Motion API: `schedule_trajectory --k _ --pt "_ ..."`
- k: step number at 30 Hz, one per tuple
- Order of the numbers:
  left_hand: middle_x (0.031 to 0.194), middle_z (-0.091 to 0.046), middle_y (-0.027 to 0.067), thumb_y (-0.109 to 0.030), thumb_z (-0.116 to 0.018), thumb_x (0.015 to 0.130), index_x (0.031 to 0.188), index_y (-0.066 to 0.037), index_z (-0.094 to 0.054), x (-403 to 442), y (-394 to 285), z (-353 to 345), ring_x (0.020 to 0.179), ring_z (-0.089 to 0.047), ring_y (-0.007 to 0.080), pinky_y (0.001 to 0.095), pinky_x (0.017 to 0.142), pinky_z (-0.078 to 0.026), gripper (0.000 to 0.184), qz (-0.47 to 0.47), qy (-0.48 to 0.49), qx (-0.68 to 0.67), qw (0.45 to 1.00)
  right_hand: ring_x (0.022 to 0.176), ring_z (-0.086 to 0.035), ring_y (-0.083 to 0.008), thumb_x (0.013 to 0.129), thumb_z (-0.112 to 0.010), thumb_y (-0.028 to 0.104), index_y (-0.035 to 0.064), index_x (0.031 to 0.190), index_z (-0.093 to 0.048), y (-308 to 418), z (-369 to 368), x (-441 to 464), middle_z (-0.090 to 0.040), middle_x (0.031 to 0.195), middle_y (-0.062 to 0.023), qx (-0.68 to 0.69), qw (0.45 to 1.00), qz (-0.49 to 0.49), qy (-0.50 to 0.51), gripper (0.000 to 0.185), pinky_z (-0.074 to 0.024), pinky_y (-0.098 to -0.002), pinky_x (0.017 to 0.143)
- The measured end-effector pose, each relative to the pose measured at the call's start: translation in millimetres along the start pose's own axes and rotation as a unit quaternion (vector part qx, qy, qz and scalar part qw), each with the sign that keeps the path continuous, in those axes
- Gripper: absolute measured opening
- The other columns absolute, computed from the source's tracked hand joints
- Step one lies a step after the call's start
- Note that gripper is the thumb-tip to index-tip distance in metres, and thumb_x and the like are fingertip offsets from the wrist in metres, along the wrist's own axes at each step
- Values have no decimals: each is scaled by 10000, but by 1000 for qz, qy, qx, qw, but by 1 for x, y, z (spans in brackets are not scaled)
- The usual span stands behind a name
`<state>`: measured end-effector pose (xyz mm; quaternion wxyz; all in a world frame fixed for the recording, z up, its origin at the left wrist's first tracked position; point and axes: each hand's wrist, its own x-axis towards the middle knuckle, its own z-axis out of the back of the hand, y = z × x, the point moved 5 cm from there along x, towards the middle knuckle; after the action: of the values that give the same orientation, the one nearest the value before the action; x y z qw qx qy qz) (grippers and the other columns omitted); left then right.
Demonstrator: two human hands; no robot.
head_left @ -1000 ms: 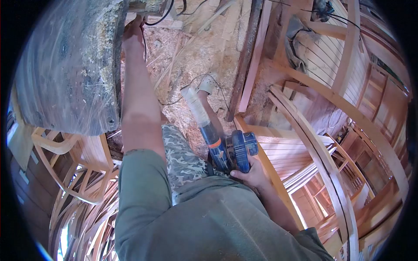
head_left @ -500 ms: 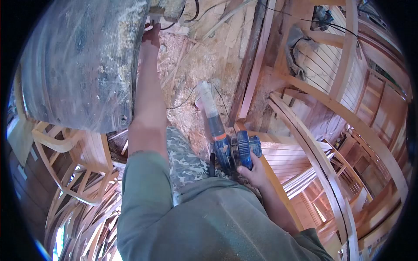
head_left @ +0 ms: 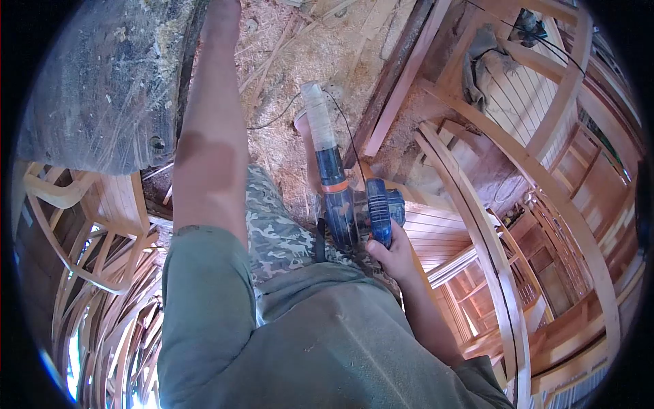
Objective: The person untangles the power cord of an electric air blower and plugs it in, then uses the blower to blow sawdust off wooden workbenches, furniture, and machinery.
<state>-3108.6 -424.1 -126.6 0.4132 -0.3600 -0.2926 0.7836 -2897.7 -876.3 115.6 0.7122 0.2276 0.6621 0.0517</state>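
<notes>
My right hand (head_left: 390, 249) is closed round the handle of a blue power tool (head_left: 340, 211), low in front of my body. The tool has an orange ring and a long pale taped nozzle (head_left: 317, 119) that points up the view, over the dusty floor. My left arm stretches up along the edge of a large worn board (head_left: 102, 88). Only the wrist end of my left hand (head_left: 221, 17) shows at the top edge; its fingers are out of frame, so what they touch is hidden.
Dust and thin offcuts lie on the floor (head_left: 272, 102), crossed by a thin black cable. Curved wooden frames (head_left: 487, 252) stand at the right, with a grey cloth (head_left: 480, 61) behind. At the lower left are a wooden chair frame (head_left: 112, 204) and heaped wood strips (head_left: 122, 327).
The view has shifted, and my left hand has slid mostly out past the top edge. The tool's nozzle points more nearly straight up the view, still held in my right hand.
</notes>
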Motion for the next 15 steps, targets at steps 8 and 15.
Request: schedule_trajectory --k 8,15 --pt "667 -637 5 -421 -660 922 814 -115 -676 -18 -18 0 519 -449 67 266 457 -320 325 33 104 18 994 758 -519 -69 747 -825 380 30 1154 -574 6 2 11 -551 875 26 28 999 4 -30 592 -432 -225 671" --pt "735 -662 57 -215 -691 926 778 -57 -621 -12 -2 -32 559 -546 89 238 472 -436 227 -56 168 -222 959 811 -533 -70 747 -838 325 32 1164 -573 10 8 20 -571 922 20 57 998 29 -13 574 -444 -236 728"
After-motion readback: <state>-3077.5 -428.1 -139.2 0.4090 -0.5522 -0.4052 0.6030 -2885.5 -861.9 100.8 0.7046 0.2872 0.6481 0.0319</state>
